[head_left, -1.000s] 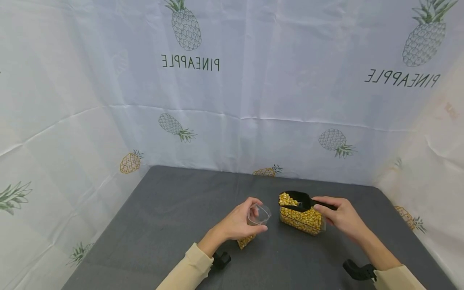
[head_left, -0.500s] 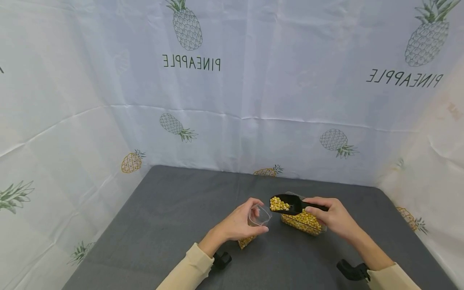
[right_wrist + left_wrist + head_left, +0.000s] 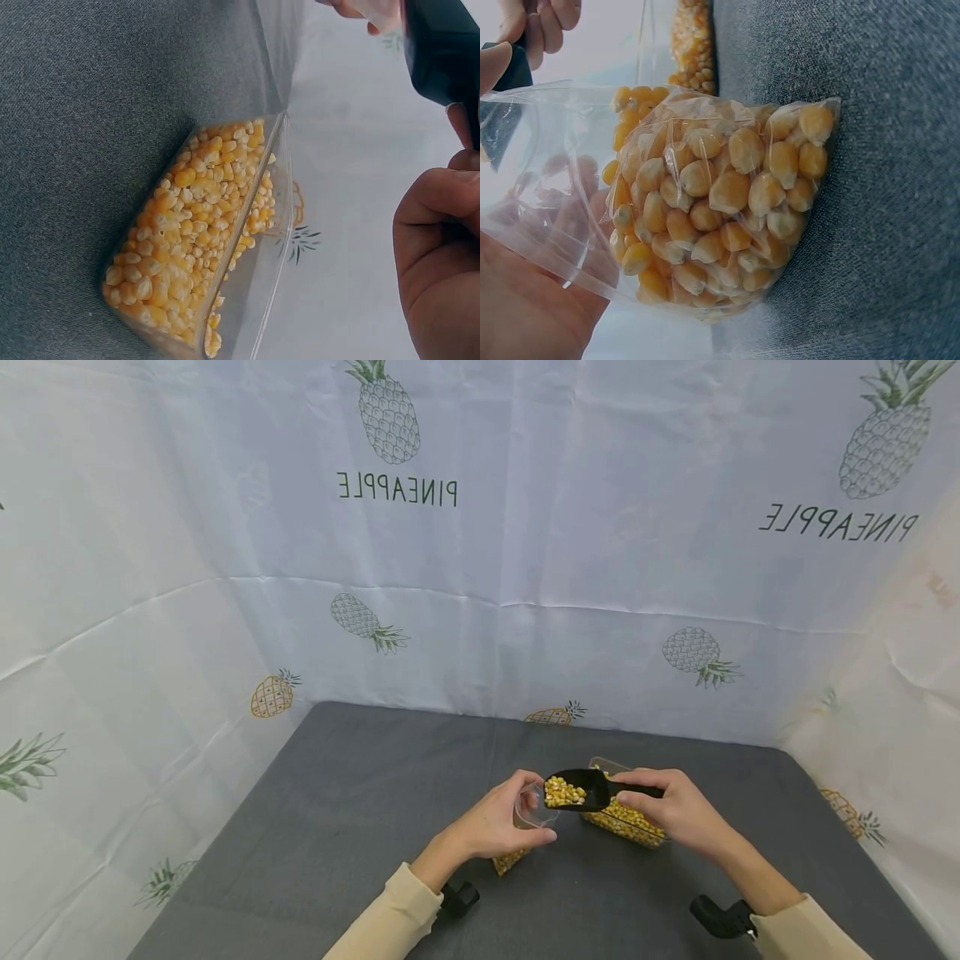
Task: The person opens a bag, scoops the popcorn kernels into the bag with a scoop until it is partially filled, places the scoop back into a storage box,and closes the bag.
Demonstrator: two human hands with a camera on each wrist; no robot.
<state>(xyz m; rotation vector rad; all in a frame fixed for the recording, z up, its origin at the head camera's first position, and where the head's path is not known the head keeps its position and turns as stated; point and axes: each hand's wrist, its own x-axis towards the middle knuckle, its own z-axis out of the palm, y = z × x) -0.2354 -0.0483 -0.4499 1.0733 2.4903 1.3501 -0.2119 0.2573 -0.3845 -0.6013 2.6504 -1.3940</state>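
Note:
My left hand (image 3: 491,820) holds a clear plastic bag (image 3: 712,195) upright by its top, thumb and fingers spread round the open mouth. Yellow corn kernels fill the bag's lower part, which meets the grey surface. My right hand (image 3: 684,814) grips a black scoop (image 3: 597,789) by its handle. Corn kernels (image 3: 562,792) lie in the scoop, whose front edge is over the right side of the bag's mouth. Behind and below the scoop stands a clear rectangular container (image 3: 241,225) of corn kernels, partly hidden by scoop and hand in the head view.
A dark grey cloth (image 3: 360,810) covers the table. White curtains (image 3: 480,543) with pineapple prints hang at the back and both sides. Black wrist mounts (image 3: 459,899) sit under both forearms.
My right hand has carried the loaded scoop leftward from above the container to the bag's mouth. My left hand and the bag stay nearly in place.

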